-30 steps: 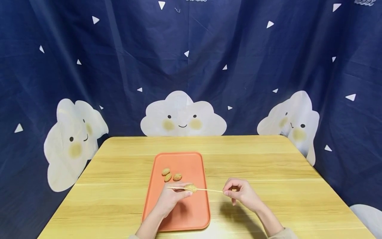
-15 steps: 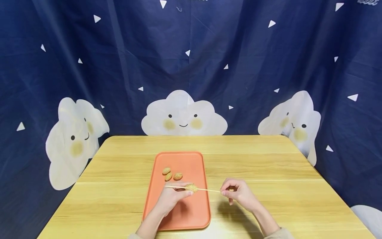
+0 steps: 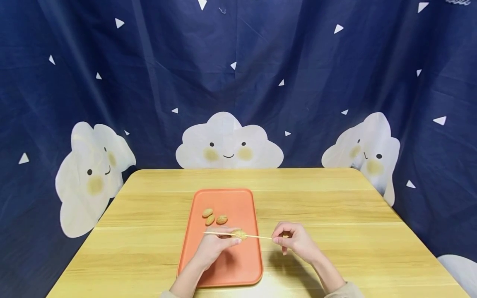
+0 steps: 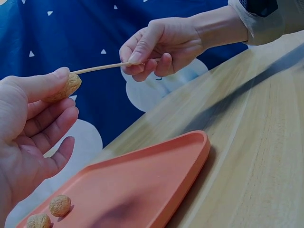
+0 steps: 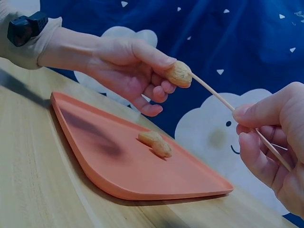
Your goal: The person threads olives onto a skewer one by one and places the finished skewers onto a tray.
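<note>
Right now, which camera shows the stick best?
Head view: it alone shows the stick on both sides of the tan piece. Both wrist views, though closer, show only the side toward the right hand.

Left hand point(image 3: 213, 247): is pinching above the tray point(image 3: 242, 265), lower fingers loosely curling.
Right hand point(image 3: 297, 243): is pinching right of the tray.

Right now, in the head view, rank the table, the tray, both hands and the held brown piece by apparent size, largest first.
1. Table
2. Tray
3. Left hand and right hand: they look alike, so I leave them unranked
4. Held brown piece
</note>
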Tool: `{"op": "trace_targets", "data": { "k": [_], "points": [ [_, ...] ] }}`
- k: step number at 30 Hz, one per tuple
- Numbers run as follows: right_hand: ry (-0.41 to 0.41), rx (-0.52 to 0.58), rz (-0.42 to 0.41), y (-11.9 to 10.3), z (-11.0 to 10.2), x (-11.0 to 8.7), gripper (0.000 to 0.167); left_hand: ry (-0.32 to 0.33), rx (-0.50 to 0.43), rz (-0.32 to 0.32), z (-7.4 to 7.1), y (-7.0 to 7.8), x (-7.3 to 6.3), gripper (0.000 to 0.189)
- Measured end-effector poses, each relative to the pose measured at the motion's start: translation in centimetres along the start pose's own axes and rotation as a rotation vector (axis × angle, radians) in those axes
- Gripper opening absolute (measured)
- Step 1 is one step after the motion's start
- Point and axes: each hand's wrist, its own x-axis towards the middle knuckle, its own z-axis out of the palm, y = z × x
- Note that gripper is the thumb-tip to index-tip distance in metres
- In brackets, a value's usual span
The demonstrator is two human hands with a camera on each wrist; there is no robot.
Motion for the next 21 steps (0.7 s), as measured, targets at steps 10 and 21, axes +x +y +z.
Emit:
{"op": "trace_targets", "data": {
  "k": [10,21],
  "points": [
    [-0.001,0.001,-0.008,0.27,0.25,0.18,0.01,0.015,-0.009,-0.016,0.14,-0.3,0.03,0.041],
    [0.003,-0.004,0.028,0.27,0.64,0.31,0.007,0.003,-0.014,0.002,0.34,-0.43,-0.06,0.041]
  ]
}}
